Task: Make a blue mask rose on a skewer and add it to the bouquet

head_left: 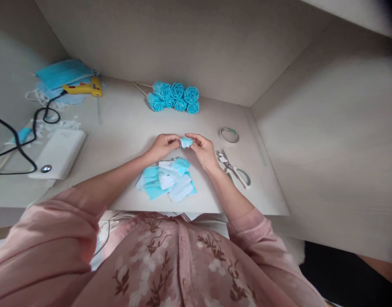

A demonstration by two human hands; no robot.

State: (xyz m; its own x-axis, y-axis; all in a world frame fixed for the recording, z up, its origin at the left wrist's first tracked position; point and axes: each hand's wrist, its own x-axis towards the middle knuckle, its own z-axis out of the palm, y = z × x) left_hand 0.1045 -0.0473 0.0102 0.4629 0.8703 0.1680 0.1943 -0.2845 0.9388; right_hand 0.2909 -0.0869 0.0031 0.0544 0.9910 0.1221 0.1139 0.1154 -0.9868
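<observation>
Between my two hands is a small blue-and-white piece of face-mask fabric [186, 142], pinched at both ends. My left hand [165, 145] grips its left side with thumb and fingers closed. On the other side, my right hand [202, 148] holds the right end between thumb and fingertips. Just below the hands lies a loose pile of cut blue and white fabric pieces [167, 179]. Scissors [234, 168] rest to the right of my right forearm, with white scraps on their blades. A roll of tape [229, 135] lies above them.
Blue fabric roses [175, 97] on sticks lie by the back wall. At the left are a yellow glue gun [84, 88], a stack of blue masks [63, 73], white scraps [60, 124] and a white power bank [60, 153] beside a looping black cable [34, 123]. Panels enclose the table.
</observation>
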